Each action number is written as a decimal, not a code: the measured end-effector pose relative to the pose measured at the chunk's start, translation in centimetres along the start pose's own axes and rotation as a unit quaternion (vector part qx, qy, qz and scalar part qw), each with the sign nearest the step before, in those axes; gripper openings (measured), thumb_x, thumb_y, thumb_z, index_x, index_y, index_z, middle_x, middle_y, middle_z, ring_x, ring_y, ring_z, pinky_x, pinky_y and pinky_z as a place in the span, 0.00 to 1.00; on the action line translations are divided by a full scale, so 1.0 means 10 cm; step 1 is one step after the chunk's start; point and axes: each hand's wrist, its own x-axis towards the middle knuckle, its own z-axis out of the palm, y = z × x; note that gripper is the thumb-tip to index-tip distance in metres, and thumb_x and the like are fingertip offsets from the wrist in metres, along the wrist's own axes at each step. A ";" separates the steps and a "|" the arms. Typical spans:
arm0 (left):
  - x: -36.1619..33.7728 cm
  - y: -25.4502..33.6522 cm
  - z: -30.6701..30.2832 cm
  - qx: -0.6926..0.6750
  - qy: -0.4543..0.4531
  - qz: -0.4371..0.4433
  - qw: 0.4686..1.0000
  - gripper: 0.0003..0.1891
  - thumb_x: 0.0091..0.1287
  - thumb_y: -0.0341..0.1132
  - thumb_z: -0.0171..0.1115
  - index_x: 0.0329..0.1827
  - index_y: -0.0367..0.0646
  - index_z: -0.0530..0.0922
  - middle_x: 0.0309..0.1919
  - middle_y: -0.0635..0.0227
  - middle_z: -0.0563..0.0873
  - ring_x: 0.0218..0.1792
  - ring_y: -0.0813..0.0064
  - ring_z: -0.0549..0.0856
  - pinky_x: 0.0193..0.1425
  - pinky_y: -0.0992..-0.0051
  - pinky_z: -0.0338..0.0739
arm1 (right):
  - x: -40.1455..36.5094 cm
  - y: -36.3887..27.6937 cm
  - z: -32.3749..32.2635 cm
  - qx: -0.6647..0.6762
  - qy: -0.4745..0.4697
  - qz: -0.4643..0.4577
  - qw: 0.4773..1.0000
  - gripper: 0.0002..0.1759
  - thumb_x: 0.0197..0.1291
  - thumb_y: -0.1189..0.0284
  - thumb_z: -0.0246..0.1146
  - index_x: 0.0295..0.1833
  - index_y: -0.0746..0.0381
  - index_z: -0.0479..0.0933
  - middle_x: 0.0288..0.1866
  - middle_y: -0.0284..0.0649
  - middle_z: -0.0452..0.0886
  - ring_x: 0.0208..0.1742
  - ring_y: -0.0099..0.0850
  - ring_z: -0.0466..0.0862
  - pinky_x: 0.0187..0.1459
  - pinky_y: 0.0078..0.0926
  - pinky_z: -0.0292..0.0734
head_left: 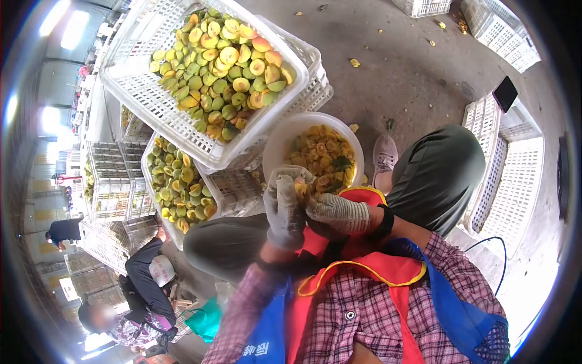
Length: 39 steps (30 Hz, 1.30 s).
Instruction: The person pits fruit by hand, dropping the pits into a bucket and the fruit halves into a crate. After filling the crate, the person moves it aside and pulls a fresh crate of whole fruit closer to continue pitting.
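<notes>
L hand (285,209) grip curled round a yellow fruit (301,189), R hand (338,212) grip pinching it from the R, both gloved & touching, fruit held over near rim of white bowl (274,148), crate (130,91) beyond.

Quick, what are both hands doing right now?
Left hand: shut on a fruit.
Right hand: closed beside that fruit; what it grips cannot be told.
</notes>
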 end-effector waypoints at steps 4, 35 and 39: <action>-0.02 0.07 0.07 -0.026 0.034 -0.085 0.995 0.16 0.74 0.42 0.51 0.38 0.36 0.76 0.35 0.63 0.81 0.37 0.77 0.77 0.45 0.77 0.72 | -0.04 0.11 -0.12 -0.042 -0.064 0.012 0.997 0.14 0.70 0.61 0.56 0.49 0.59 0.78 0.31 0.31 0.76 0.34 0.21 0.76 0.39 0.21 0.74; 2.34 -0.47 -2.06 0.749 0.037 -0.152 0.644 0.22 0.62 0.39 0.59 0.59 0.45 0.74 0.57 0.49 0.78 0.54 0.47 0.81 0.55 0.56 0.76 | 0.18 -0.27 -0.10 0.252 0.094 0.158 0.950 0.28 0.65 0.40 0.52 0.42 0.56 0.72 0.18 0.30 0.69 0.12 0.21 0.66 0.14 0.18 0.58; 2.45 -0.59 -2.03 0.796 0.052 -0.218 0.563 0.22 0.60 0.41 0.60 0.58 0.45 0.74 0.54 0.49 0.80 0.54 0.48 0.81 0.56 0.58 0.76 | 0.21 -0.34 -0.08 0.223 0.106 0.161 0.955 0.28 0.64 0.41 0.52 0.44 0.56 0.71 0.18 0.31 0.69 0.12 0.21 0.65 0.12 0.18 0.56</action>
